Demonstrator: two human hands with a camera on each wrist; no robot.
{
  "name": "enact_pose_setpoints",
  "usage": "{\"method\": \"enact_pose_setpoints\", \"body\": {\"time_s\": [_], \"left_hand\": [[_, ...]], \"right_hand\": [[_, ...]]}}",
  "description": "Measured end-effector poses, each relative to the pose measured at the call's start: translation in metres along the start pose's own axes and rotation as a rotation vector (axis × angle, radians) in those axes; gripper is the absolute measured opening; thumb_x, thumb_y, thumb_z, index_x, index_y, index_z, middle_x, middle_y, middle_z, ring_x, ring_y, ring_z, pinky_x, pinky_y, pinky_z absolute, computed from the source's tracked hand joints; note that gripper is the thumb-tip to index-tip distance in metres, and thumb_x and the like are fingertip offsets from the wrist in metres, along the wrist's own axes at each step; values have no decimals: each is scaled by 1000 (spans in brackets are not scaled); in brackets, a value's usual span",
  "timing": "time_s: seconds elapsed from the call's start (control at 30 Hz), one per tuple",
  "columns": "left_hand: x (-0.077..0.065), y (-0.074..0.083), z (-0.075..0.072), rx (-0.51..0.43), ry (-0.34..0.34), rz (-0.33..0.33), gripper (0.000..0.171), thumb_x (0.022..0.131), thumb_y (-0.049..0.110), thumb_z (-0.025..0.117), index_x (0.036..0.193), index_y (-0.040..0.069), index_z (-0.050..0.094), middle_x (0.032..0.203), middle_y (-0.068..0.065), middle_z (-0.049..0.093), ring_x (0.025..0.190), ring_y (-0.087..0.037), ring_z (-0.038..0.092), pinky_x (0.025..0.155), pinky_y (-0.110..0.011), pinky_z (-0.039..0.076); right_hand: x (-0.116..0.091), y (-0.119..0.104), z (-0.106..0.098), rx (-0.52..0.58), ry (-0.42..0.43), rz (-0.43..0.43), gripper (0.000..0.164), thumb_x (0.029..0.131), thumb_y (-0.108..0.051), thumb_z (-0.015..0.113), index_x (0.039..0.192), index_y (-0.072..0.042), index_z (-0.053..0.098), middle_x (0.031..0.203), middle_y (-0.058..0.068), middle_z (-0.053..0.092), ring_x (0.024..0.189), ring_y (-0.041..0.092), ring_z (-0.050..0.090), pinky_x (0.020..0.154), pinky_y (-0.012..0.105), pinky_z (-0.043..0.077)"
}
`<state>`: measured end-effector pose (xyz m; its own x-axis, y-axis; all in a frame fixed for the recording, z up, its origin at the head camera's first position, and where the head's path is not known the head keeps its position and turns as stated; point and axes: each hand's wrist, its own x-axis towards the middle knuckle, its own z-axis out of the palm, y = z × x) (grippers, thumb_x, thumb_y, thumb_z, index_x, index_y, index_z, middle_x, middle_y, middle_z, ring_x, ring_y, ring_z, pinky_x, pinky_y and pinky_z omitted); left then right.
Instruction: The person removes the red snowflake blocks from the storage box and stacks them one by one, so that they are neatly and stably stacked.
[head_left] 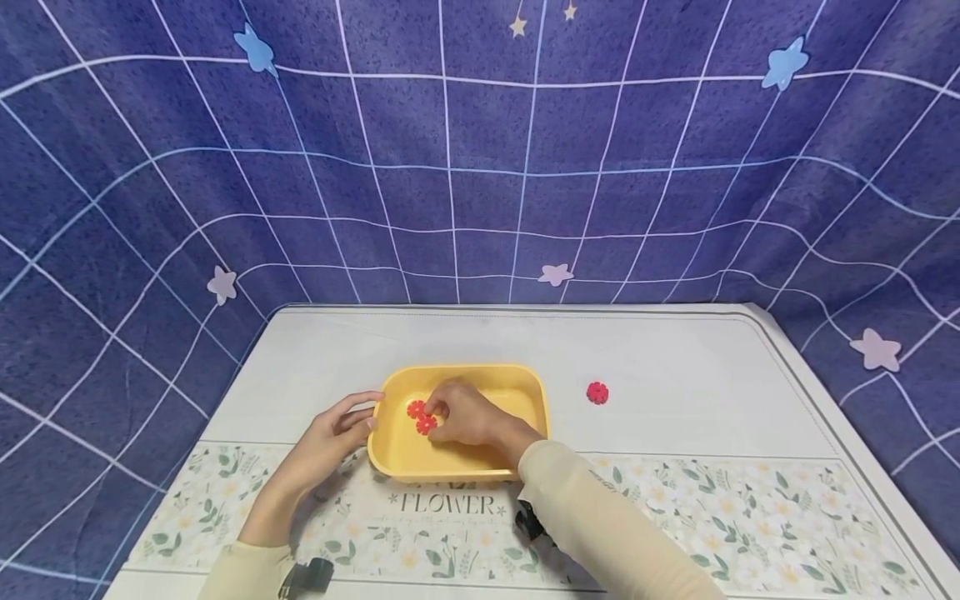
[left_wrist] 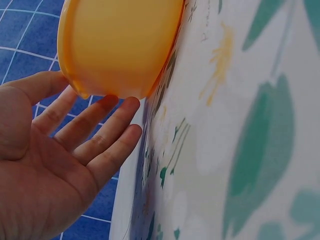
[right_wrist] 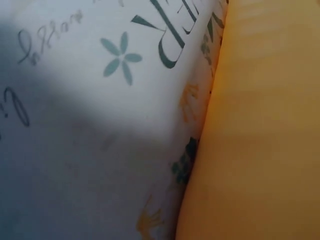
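Observation:
A yellow plastic tray (head_left: 465, 478) sits on the table. Two red flower-shaped discs (head_left: 417, 409) lie close together inside it, toward its left end. My right hand (head_left: 468, 414) reaches into the tray, with thumb and index finger at opposite edges of the nearer red disc (head_left: 426, 425), seemingly pinching it. At the tray's left end, my left hand (head_left: 330, 442) touches the outside with spread, fairly straight fingers. The left wrist view shows those fingers (left_wrist: 107, 127) against the tray's end wall (left_wrist: 117, 50). Only the tray's side (right_wrist: 265, 125) appears in the right wrist view; the right hand is outside it.
Right of the tray lies another red flower-shaped piece (head_left: 597, 392) on the white table (head_left: 697, 367). A floral band with lettering (head_left: 450, 503) runs along the table's front. A blue curtain with a grid and stars (head_left: 480, 192) hangs behind and at both sides.

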<state>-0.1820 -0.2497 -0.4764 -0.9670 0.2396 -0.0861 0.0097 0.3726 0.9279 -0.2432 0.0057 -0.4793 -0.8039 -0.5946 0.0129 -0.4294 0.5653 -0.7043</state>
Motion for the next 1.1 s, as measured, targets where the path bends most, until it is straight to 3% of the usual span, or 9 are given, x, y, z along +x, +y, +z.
{"method": "enact_pose_setpoints", "body": {"time_s": [0.27, 0.57, 0.87, 1.1], "left_hand": [[-1, 2, -2, 19, 5, -11, 50, 105, 31, 61, 151, 16, 49, 146, -22, 60, 130, -38, 64, 102, -35, 60], [0, 0, -2, 0, -3, 2, 49, 105, 28, 61, 150, 14, 49, 146, -23, 60, 128, -39, 65, 99, -30, 61], [0, 0, 0, -7, -4, 1, 49, 105, 29, 62, 150, 14, 49, 146, -23, 60, 128, -39, 65, 99, -29, 61], [0, -1, 0, 1, -3, -4, 50, 105, 29, 62, 151, 15, 49, 146, -22, 60, 129, -39, 65, 101, -32, 60]], "right_hand": [[4, -1, 3, -78, 4, 8, 31, 77, -15, 88, 104, -8, 75, 96, 4, 70, 86, 7, 55, 83, 17, 50], [7, -2, 4, -180, 11, -45, 26, 80, -21, 88, 101, -10, 77, 82, 0, 65, 78, 6, 48, 73, 15, 42], [8, -2, 6, -289, 11, -80, 28, 76, -28, 85, 98, -14, 75, 85, -7, 58, 80, 7, 50, 69, 14, 43], [7, -1, 5, -239, 18, -75, 29, 76, -30, 85, 96, -14, 73, 86, -7, 58, 82, 7, 52, 68, 13, 46]]}}
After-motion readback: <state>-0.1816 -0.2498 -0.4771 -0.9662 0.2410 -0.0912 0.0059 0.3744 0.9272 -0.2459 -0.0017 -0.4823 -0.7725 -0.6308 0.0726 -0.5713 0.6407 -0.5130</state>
